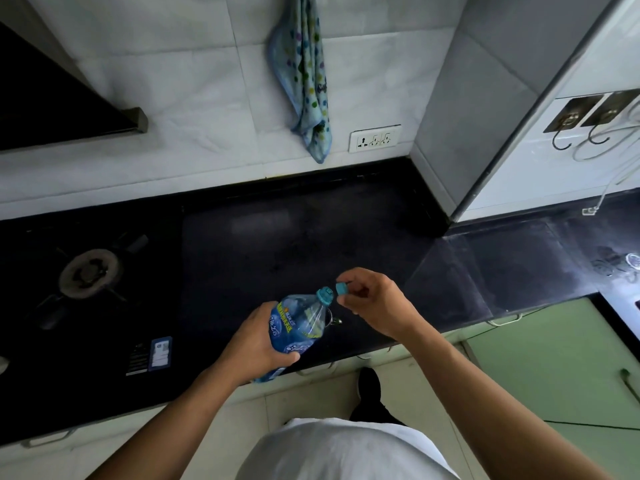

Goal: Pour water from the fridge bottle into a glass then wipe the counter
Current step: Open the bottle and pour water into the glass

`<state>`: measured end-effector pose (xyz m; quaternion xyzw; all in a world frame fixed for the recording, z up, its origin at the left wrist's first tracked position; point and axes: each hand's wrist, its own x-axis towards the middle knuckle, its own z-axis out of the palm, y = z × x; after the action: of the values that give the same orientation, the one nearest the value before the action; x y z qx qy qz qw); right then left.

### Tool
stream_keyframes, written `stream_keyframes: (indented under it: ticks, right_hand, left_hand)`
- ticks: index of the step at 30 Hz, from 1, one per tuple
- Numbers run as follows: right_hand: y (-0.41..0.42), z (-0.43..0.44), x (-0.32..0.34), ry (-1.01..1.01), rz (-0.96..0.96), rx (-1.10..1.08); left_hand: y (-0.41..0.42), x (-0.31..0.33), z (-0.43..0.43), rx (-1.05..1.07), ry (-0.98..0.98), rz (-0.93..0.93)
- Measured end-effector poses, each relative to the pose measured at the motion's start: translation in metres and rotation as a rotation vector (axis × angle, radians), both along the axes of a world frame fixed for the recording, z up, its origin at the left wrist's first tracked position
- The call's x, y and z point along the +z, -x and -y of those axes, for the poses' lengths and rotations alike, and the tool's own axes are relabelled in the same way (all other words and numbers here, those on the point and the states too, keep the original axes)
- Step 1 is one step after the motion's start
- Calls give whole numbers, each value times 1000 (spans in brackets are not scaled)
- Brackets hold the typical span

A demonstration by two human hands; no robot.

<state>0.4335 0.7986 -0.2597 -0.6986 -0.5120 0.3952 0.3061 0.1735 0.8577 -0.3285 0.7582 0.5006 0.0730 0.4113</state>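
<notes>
Far left: gas burner (90,274) set into the black surface (294,244), range hood (52,98) above it, a small label card (160,353) near the front edge. Left hand (258,341) wraps around the body of the water bottle (300,323), fingers closed on the blue label, thumb underneath; bottle tilted, neck pointing up and right, held over the front edge of the surface, not resting on it. Bottle mouth (325,294) is uncapped. Right hand (375,303) sits just right of the mouth, thumb and forefinger pinching the blue cap (341,289), other fingers loosely curled; cap is just beside the neck, off the threads. Middle of the surface behind the hands is bare and dark, open back to the wall. Spotted cloth (306,84) hangs on the tiled wall above, socket plate (375,138) to its right. A grey column (460,98) juts out and bounds that area on the right. Past it, a clear glass (633,260) stands on the far-right stretch of the surface, well apart from the bottle. Green cabinet front (554,358) below.
</notes>
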Motion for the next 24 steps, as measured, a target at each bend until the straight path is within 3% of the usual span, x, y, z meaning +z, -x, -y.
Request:
stream_keyframes:
  ticks: [8, 11, 17, 20, 22, 24]
  right_hand:
    - [-7, -9, 42, -81, -4, 171]
    - [-10, -10, 55, -136, 138, 239]
    - [-12, -19, 77, -62, 506, 134]
    - [-25, -19, 86, -96, 370, 115]
    - [-42, -19, 91, -140, 150, 283]
    - [-54, -20, 94, -217, 106, 453]
  left_hand:
    - [-12, 30, 2, -26, -64, 95]
    - [-15, 40, 7, -12, -91, 123]
    - [-30, 63, 19, 56, -139, 171]
    - [-42, 74, 21, 113, -145, 206]
    - [-52, 81, 24, 143, -143, 215]
    - [-63, 85, 28, 160, -144, 221]
